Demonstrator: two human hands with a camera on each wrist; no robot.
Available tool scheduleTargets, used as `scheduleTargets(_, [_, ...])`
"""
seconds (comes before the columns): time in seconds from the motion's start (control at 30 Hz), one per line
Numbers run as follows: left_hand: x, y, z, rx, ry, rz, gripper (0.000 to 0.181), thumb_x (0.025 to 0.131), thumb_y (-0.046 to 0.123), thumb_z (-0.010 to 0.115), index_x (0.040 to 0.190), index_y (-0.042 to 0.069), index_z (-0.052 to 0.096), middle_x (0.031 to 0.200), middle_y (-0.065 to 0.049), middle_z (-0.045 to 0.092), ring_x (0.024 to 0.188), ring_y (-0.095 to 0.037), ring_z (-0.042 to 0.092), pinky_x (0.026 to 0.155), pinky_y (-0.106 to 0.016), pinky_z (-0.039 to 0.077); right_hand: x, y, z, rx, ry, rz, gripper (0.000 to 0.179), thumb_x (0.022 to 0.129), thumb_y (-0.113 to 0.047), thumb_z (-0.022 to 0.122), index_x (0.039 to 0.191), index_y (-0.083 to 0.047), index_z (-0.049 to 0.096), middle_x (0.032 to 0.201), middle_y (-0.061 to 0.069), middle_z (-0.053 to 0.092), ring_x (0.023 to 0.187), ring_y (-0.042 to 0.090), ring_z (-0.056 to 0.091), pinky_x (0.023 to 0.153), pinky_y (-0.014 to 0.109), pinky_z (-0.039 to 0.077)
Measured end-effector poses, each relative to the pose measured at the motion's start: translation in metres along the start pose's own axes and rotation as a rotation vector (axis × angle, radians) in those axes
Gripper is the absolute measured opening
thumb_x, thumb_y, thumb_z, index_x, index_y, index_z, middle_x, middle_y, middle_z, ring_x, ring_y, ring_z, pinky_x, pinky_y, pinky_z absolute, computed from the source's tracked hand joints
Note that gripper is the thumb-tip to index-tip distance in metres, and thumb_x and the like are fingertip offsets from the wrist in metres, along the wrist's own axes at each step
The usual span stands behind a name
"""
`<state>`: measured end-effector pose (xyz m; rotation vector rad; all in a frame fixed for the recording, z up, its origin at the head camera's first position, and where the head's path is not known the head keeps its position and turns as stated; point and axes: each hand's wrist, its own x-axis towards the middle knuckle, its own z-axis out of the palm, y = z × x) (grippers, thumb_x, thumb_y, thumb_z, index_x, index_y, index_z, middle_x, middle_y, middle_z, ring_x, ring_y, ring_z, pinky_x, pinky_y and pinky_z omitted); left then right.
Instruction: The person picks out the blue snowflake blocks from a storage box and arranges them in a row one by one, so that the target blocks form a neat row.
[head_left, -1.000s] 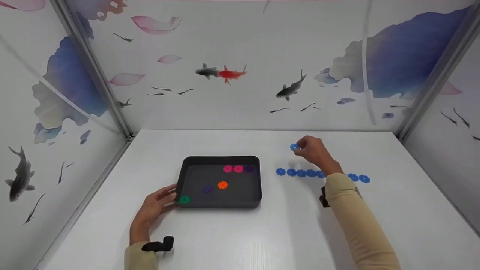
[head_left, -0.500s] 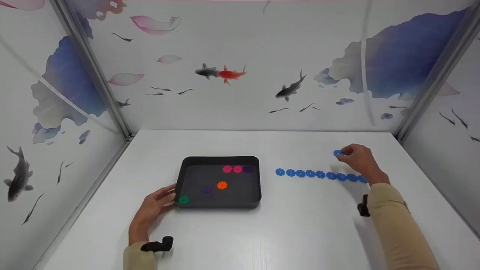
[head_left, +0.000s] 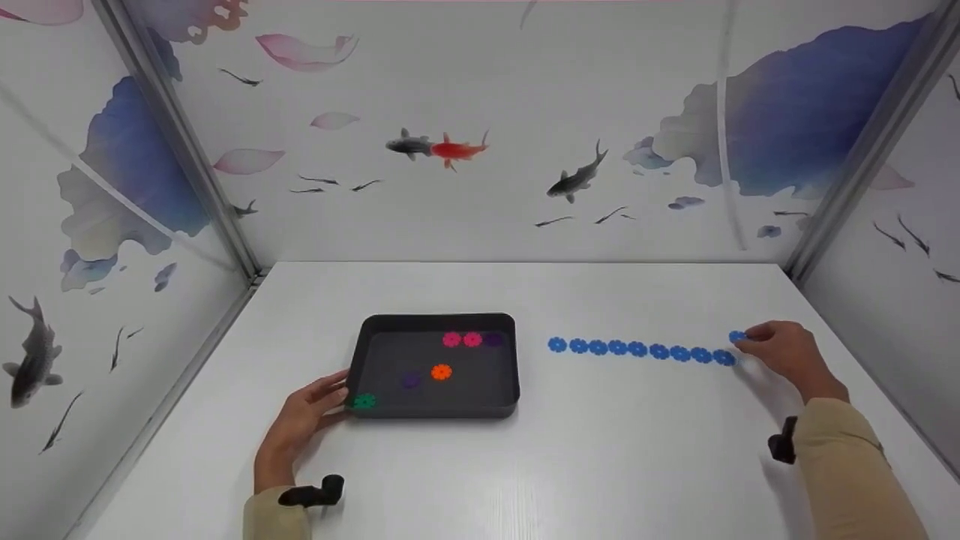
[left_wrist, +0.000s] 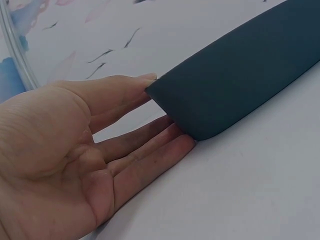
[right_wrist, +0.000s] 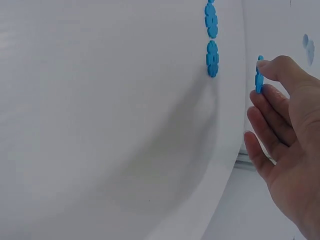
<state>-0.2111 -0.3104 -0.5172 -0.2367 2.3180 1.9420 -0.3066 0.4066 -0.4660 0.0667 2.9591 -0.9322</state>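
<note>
In the head view my right hand (head_left: 787, 356) pinches a blue flower-shaped disc (head_left: 737, 337) between thumb and fingertips. It is just beyond the right end of a row of similar blue discs (head_left: 637, 349). The right wrist view shows the held disc (right_wrist: 259, 75) edge-on and raised, apart from the end disc (right_wrist: 212, 59) of the row. On the other side, my left hand (head_left: 300, 420) rests its fairly straight fingers against the left side of a dark shallow tray (head_left: 431, 412). In the left wrist view, its thumb tip lies at the tray's (left_wrist: 235, 75) rim and the other fingertips lower down.
Inside the tray lie two pink discs (head_left: 462, 340), an orange disc (head_left: 441, 372), a green disc (head_left: 364, 401) and two dark purple discs (head_left: 412, 379). The white table (head_left: 525, 480) meets printed wall panels (head_left: 450, 202) at the back and sides.
My right hand has carried the blue disc rightward along the row, then lower toward its right end. The row's right part, earlier behind the arm, now shows. My left hand stays at the tray.
</note>
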Motion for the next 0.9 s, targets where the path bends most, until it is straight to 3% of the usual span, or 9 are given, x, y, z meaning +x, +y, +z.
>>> scheduleTargets(0.23, [-0.002,-0.001,-0.003,-0.007,0.009,-0.008,0.054,0.100,0.022,0.063,0.150,0.009,0.047,0.156,-0.021,0.043,0.139,-0.034,0.048,0.109,-0.040,0.051,-0.012,0.012,0.004,-0.039,-0.077,0.051,0.062,0.096,-0.035,0.065,0.128,0.016,0.053,0.127,0.039,0.055,0.113,0.052,0.053,0.095,0.062,0.051])
scheduleTargets(0.63, [-0.003,0.000,-0.003,-0.012,0.018,-0.011,0.054,0.100,0.021,0.062,0.150,0.006,0.045,0.155,-0.023,0.043,0.139,-0.035,0.049,0.110,-0.040,0.051,-0.015,0.014,0.014,0.001,-0.057,0.052,0.053,0.100,-0.030,0.058,0.129,0.014,0.053,0.129,0.038,0.055,0.117,0.053,0.052,0.102,0.066,0.046])
scheduleTargets(0.9, [-0.001,0.007,-0.009,-0.025,-0.012,-0.004,0.057,0.101,0.021,0.062,0.152,0.007,0.042,0.155,-0.024,0.042,0.135,-0.031,0.053,0.109,-0.040,0.052,-0.014,0.015,0.016,0.047,-0.045,0.077,0.058,0.101,-0.033,0.056,0.135,0.013,0.048,0.136,0.039,0.049,0.122,0.055,0.047,0.105,0.067,0.044])
